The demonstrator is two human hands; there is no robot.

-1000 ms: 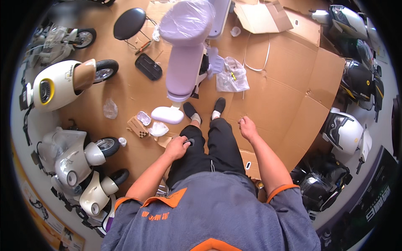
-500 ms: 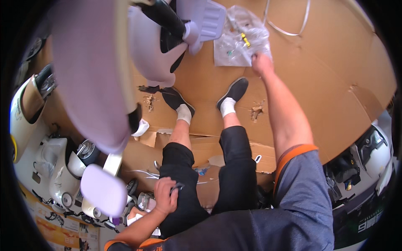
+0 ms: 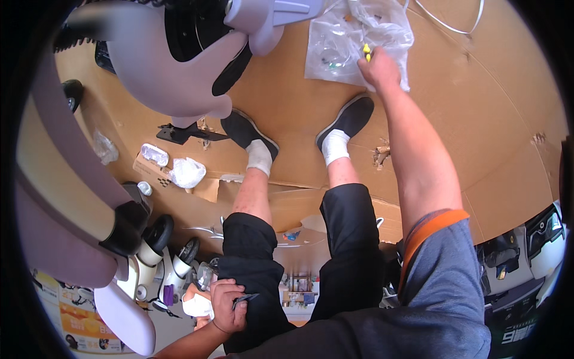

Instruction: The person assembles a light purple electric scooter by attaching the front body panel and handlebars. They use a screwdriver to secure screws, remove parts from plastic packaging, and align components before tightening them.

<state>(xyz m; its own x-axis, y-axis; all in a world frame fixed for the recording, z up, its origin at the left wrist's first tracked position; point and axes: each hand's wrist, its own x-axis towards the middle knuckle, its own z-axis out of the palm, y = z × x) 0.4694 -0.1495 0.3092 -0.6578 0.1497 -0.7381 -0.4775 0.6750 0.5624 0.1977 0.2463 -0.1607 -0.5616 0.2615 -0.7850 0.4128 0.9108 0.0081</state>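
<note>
My right hand [image 3: 381, 69], arm stretched out ahead, is closed on a small yellow piece [image 3: 366, 49] with a dark part. It is over a clear plastic bag [image 3: 335, 57] that lies on the cardboard with small parts in or on it. My left hand [image 3: 229, 305] rests by my left thigh. Its fingers are closed around a small dark pointed object [image 3: 245, 298], whose kind I cannot make out. Left of my feet is a lavender vehicle body [image 3: 143, 66], with a black flat bracket [image 3: 186, 133] below its lower end.
A cardboard sheet [image 3: 478, 119] covers the floor under my shoes. At left stand a large lavender curved panel [image 3: 54, 239] and white wheeled parts [image 3: 146, 263]. A wrapped white bundle [image 3: 187, 172] lies near a small box. A white strap [image 3: 451, 27] curves beyond the bag.
My right hand has gone from the bag's near edge onto the yellow piece and gripped it. My left hand still holds the dark object. The view has shifted, and the lavender panel now appears farther left.
</note>
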